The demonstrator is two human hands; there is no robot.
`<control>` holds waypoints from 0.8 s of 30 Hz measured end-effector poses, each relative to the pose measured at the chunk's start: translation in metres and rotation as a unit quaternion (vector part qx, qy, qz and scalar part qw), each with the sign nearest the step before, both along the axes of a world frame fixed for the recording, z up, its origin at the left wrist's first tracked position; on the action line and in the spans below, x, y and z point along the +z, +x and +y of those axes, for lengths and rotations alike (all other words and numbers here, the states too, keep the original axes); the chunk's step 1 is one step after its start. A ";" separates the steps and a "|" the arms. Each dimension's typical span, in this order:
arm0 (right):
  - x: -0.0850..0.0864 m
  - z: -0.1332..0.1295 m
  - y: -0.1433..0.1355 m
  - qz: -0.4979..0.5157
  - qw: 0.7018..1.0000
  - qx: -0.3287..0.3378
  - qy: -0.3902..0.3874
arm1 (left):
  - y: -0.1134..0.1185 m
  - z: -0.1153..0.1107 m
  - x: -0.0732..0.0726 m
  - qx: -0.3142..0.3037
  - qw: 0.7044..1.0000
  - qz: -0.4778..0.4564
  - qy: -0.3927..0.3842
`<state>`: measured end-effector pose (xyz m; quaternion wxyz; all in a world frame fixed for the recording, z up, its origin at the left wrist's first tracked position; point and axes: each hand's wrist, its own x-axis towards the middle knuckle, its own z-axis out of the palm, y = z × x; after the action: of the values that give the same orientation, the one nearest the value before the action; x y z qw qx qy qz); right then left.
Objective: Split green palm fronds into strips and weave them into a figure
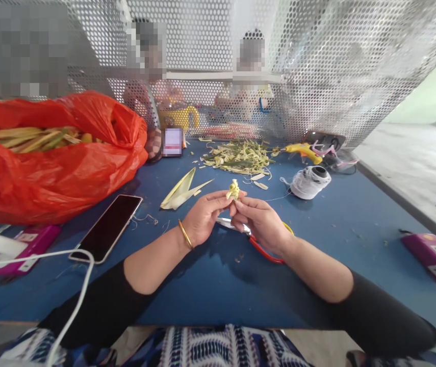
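Observation:
In the middle of the head view, a small pale yellow-green flower of folded husk strips point(233, 189) stands up between my fingertips. My left hand point(204, 216), with a gold bangle at the wrist, pinches it from the left. The fingers of my right hand point(259, 220) close on its base from the right; the lower part is hidden by the fingers. A thin white thread runs from near my right hand to a thread spool point(307, 183). Scissors point(265, 250) with red and yellow handles lie under my right hand. A split husk leaf point(179, 192) lies beyond my left hand.
Husk scraps point(240, 156) are heaped at the back by a perforated metal screen point(198, 35). A red plastic bag point(103, 168) of husks stands left, near a phone point(106, 228). A yellow glue gun point(305, 151) and purple power strip point(434, 257) lie right. People sit beyond the screen.

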<state>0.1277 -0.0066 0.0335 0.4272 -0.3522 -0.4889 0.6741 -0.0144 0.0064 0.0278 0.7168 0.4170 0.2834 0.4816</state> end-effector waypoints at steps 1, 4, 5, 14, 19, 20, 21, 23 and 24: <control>0.001 0.000 0.000 0.014 1.000 0.009 -0.016 | 0.000 0.000 0.000 -0.005 1.000 -0.006 -0.003; 0.003 -0.001 0.001 0.031 0.997 0.043 -0.048 | 0.002 -0.001 -0.002 -0.001 1.000 -0.007 -0.018; 0.002 0.000 0.001 0.030 0.997 0.051 -0.051 | 0.002 -0.002 -0.002 0.000 1.000 -0.009 -0.028; -0.008 0.000 -0.002 -0.052 0.997 -0.005 0.054 | 0.006 -0.002 -0.004 0.069 0.993 -0.036 -0.084; -0.007 0.000 -0.003 -0.052 0.997 -0.033 0.055 | 0.008 -0.001 -0.005 0.122 0.988 -0.038 -0.087; -0.007 -0.001 -0.003 -0.047 0.997 -0.035 0.047 | 0.008 -0.001 -0.005 0.112 0.990 -0.036 -0.084; -0.007 -0.001 -0.003 -0.042 0.998 -0.036 0.039 | 0.007 -0.002 -0.005 0.097 0.991 -0.033 -0.082; -0.006 -0.002 -0.003 -0.038 0.998 -0.033 0.030 | 0.006 -0.002 -0.003 0.067 0.994 -0.023 -0.082; -0.006 -0.002 -0.003 -0.040 0.998 -0.029 0.029 | 0.006 -0.002 -0.003 0.060 0.995 -0.018 -0.083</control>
<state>0.1251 -0.0088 0.0277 0.4368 -0.3807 -0.5141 0.6324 -0.0085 0.0040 0.0250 0.7236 0.3300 0.3341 0.5059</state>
